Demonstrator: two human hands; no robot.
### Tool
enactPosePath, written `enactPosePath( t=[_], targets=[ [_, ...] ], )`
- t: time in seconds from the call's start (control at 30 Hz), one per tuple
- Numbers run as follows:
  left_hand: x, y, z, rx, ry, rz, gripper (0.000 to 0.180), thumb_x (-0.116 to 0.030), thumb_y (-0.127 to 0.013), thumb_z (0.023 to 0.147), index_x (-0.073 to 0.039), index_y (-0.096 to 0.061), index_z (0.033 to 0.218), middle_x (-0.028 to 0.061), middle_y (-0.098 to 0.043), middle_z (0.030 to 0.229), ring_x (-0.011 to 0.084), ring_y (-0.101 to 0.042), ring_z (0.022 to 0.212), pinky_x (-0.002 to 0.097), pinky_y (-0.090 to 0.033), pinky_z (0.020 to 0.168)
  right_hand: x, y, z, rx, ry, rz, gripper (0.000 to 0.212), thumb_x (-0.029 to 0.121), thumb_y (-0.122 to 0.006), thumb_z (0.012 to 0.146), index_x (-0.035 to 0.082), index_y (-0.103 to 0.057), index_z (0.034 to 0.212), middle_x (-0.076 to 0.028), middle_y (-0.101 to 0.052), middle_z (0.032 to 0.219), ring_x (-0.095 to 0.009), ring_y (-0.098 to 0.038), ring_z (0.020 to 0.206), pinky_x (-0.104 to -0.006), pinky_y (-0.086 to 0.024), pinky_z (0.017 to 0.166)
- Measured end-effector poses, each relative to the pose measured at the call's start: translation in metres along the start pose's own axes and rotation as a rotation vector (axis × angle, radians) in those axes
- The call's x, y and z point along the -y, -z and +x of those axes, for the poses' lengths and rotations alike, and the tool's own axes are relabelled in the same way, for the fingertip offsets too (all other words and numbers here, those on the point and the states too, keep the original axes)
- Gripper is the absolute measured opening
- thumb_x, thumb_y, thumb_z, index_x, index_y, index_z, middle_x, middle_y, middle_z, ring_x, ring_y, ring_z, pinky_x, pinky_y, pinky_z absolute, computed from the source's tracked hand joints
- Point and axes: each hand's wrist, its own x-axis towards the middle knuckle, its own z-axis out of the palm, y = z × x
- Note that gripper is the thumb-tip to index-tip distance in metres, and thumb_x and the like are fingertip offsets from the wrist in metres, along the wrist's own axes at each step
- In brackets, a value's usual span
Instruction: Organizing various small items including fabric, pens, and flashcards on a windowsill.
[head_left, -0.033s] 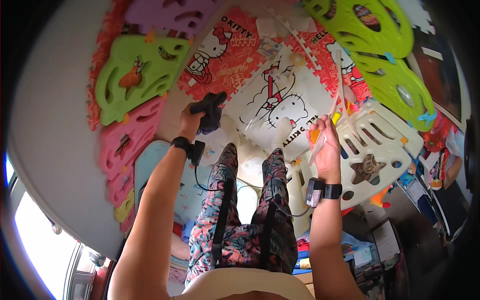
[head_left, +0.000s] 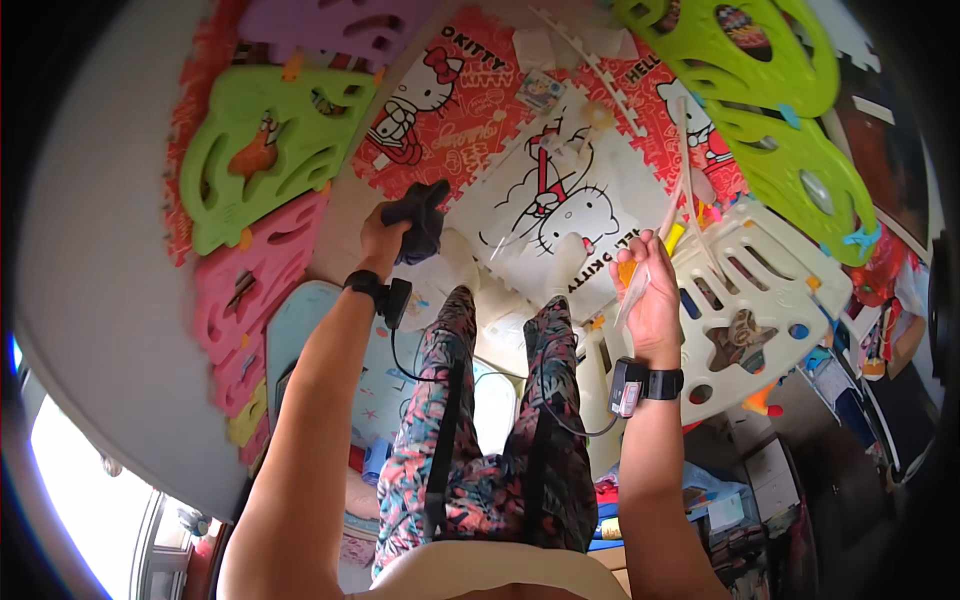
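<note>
My left hand [head_left: 383, 240] is closed around a dark, crumpled cloth [head_left: 420, 222], held above the mat to the left of my feet. My right hand [head_left: 650, 300] is raised with its fingers curled round a bundle. Out of that bundle come long, pale translucent strips [head_left: 683, 175], pointing up and away. Small yellow and orange pieces [head_left: 673, 237] show beside the fingers. What exactly the bundle is I cannot make out. Below both hands lies a foam mat [head_left: 520, 215] of red and white tiles with a cartoon cat.
Plastic play-fence panels line the left side, green [head_left: 225, 150] and pink [head_left: 225, 300], with lime green ones [head_left: 800, 180] at the right. A cream panel [head_left: 770, 340] leans near my right hand. A small card [head_left: 540, 90] and pale strips lie on the mat. Clutter fills the lower right.
Both hands keep their holds on the cloth and the bundle. The view has shifted very slightly; nothing else differs visibly.
</note>
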Motion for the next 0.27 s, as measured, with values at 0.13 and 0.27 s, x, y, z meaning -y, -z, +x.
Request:
enactPosePath(
  t=[0.13,0.27],
  targets=[
    [0.027,-0.075,0.038,-0.019,-0.182,0.596,0.042,-0.021,-0.078,0.074,-0.006,-0.066,0.111,0.0153,-0.068,0.105,0.0325,-0.065,0.099,0.0434,-0.051,0.084,-0.054,0.03,0.043,-0.145,-0.053,-0.077,0.019,0.028,-0.055,0.1,0.011,-0.061,0.108,0.002,-0.056,0.087,-0.015,-0.062,0.088,-0.0343,-0.054,0.078],
    [0.056,-0.151,0.104,0.294,-0.395,0.672,0.059,-0.03,-0.078,0.073,-0.012,-0.059,0.126,0.0142,-0.064,0.117,0.0302,-0.059,0.114,0.0505,-0.045,0.097,-0.098,0.054,0.095,-0.12,-0.086,-0.015,0.02,0.025,-0.055,0.1,0.009,-0.061,0.111,0.0,-0.059,0.09,-0.018,-0.063,0.089,-0.0353,-0.054,0.078]
  ],
)
